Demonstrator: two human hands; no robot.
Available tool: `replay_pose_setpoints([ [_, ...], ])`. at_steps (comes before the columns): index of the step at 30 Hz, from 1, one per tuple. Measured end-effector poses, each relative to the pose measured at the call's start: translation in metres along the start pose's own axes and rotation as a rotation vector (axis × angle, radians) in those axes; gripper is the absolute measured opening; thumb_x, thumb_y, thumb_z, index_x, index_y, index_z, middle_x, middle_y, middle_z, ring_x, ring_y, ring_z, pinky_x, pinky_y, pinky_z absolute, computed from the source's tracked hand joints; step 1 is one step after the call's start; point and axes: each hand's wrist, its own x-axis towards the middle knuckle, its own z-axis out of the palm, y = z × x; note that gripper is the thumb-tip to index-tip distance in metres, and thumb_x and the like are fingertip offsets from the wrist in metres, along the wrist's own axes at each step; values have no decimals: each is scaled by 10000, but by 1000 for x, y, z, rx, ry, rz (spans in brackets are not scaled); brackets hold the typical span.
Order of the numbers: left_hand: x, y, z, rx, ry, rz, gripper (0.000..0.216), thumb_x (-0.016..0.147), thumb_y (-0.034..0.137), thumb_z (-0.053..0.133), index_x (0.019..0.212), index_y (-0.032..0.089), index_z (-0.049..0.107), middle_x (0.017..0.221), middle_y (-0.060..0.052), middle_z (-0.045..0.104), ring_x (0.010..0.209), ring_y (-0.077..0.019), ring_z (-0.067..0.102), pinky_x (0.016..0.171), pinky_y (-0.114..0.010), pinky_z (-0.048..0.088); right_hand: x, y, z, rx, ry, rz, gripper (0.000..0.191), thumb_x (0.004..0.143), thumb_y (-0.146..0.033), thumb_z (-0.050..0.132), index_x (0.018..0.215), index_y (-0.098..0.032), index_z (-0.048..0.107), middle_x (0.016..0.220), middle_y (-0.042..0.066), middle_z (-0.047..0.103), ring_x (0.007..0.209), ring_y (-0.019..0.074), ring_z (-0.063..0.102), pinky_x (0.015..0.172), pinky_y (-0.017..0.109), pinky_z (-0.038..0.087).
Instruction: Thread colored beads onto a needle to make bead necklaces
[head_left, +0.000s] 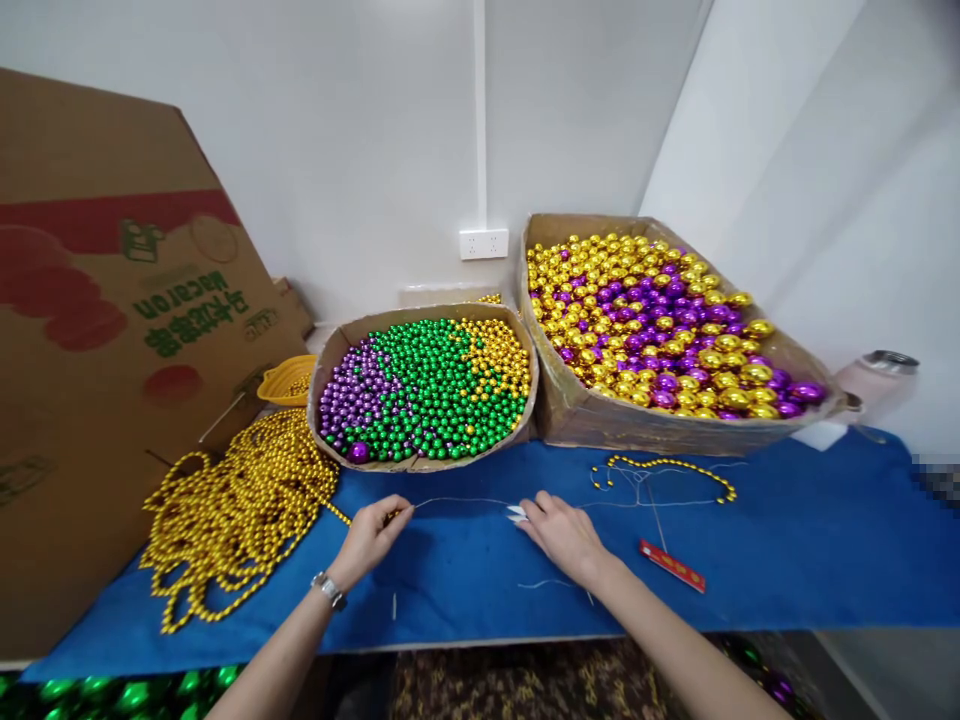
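Note:
My left hand, with a watch on its wrist, is closed on the end of a gold bead strand that runs back to a heap of gold bead strands. A thin pale thread stretches from its fingertips to my right hand. That hand is closed over the thread, and white pointed tips stick out at its fingers; I cannot tell what they belong to. Right of it lie a short string of gold beads, loose thread and a red strip.
Behind my hands stands a box of green, purple and gold beads; a larger box of gold and purple beads is to its right. A large carton rises at left by a yellow basket. A pink flask stands far right.

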Motion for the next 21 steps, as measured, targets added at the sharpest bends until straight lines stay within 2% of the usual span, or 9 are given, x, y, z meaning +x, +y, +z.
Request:
replay_pose_setpoints([
  [5,-2,6,-2,9,13,4,355,852,449,413,792,171,624,656,3,590,625,-145,521,576,-220,388,7,0,6,-3,-1,46,239,936,-351,413,1039,-201,567,972,92,587,869,205,604,623,250,466],
  [11,0,7,-5,42,25,15,361,851,454,410,796,179,636,661,4,614,626,-150,546,575,-220,403,9,1,11,37,3,67,224,945,-302,390,951,-216,596,961,69,599,877,182,606,642,234,452],
  [13,4,1,-2,106,44,26,358,864,451,391,812,190,630,694,3,628,645,-152,563,594,-223,411,5,14,9,53,6,90,261,952,-355,355,1017,-243,583,980,55,593,883,179,610,629,233,450],
  [16,12,-10,10,332,123,50,340,892,407,358,873,204,630,803,-23,646,706,-163,585,637,-241,415,-7,46,4,67,10,144,315,944,-431,338,1160,-286,515,1056,38,567,897,165,615,646,237,456],
  [19,21,-21,27,594,183,73,298,893,331,377,900,208,648,892,-69,638,799,-199,572,650,-265,406,-21,76,1,53,-9,202,277,928,-344,407,1165,-261,522,1111,48,546,884,157,625,679,249,463],
  [21,26,-25,36,716,186,93,250,871,269,415,900,214,657,915,-85,630,845,-224,546,665,-287,403,-27,87,2,38,-32,211,250,908,-252,453,1139,-235,545,1126,58,546,866,154,625,694,264,469],
])
